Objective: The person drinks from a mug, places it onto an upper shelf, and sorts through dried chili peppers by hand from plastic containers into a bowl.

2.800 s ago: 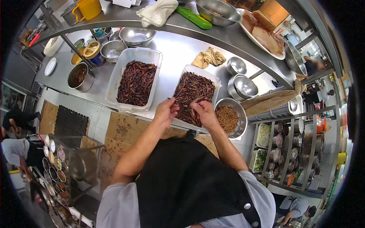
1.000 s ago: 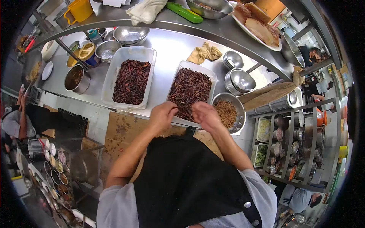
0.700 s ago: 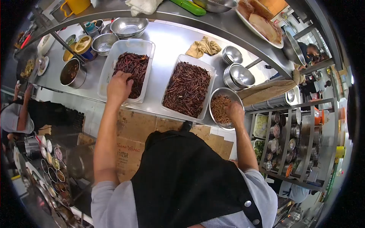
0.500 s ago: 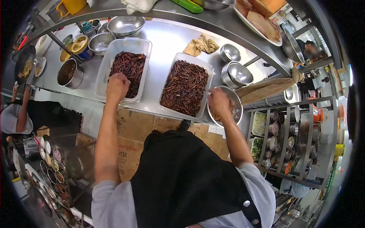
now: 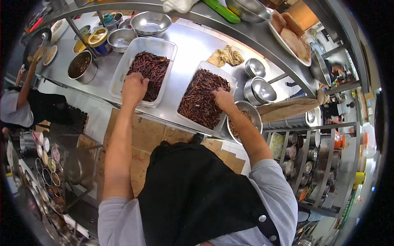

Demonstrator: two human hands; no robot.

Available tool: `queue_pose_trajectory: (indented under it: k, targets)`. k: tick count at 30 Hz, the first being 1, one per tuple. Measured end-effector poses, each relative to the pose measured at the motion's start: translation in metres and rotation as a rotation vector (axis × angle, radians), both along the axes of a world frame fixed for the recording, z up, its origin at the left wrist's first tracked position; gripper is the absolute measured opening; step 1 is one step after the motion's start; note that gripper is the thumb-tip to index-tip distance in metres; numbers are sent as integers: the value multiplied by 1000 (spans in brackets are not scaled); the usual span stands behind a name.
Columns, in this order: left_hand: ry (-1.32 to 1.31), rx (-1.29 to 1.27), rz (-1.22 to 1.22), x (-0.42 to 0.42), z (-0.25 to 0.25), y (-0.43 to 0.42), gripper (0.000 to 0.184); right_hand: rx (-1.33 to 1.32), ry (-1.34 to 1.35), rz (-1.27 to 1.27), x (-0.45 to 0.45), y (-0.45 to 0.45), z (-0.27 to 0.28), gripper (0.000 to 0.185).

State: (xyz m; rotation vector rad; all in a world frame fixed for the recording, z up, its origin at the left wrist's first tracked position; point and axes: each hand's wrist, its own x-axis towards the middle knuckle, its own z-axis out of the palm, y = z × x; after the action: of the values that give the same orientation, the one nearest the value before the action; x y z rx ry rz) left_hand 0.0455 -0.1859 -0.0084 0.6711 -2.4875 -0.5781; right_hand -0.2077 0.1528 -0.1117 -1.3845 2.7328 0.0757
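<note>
In the head view my left hand point(image 5: 134, 87) is closed over the near left side of a white plastic tub point(image 5: 117, 76) part filled with whole dried red chilies point(image 5: 152, 69). Its curled fingers hide whatever they hold. My right hand point(image 5: 223, 99) reaches over the second plastic tub point(image 5: 230, 80), fuller of dried chili pieces point(image 5: 200, 100). The right fingers are drawn together at the top of this heap, pinching at the chilies. Beneath my right forearm stands a perforated metal colander point(image 5: 257, 119) with small brownish bits in it.
A tan cloth point(image 5: 225, 56) lies behind the tubs, with stacked metal bowls point(image 5: 262, 90) to its right. A metal pot point(image 5: 85, 69) and more bowls point(image 5: 150, 23) stand at left. An overhead shelf point(image 5: 246, 37) crosses above. Another person point(image 5: 24, 102) works at far left.
My right hand has moved from above the colander leftward onto the chilies in the right tub. My left hand stays at the left tub. The whole view has turned slightly.
</note>
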Motion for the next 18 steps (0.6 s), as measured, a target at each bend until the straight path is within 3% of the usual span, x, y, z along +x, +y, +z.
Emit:
queue_pose_trajectory:
  k: [7, 9, 13, 15, 18]
  targets:
    - [-1, 8, 23, -1, -3, -1, 24, 70, -51, 45, 0, 11, 18, 13]
    - [10, 8, 25, -1, -5, -1, 24, -142, -111, 66, 7, 17, 39, 12]
    - [-28, 49, 26, -2, -3, -2, 25, -186, -195, 81, 11, 24, 57, 14]
    - [-29, 45, 19, -3, -3, -1, 25, -149, -219, 95, 21, 28, 63, 16]
    - [-8, 17, 11, -3, -10, -5, 27, 233, -134, 184, 44, 24, 61, 14]
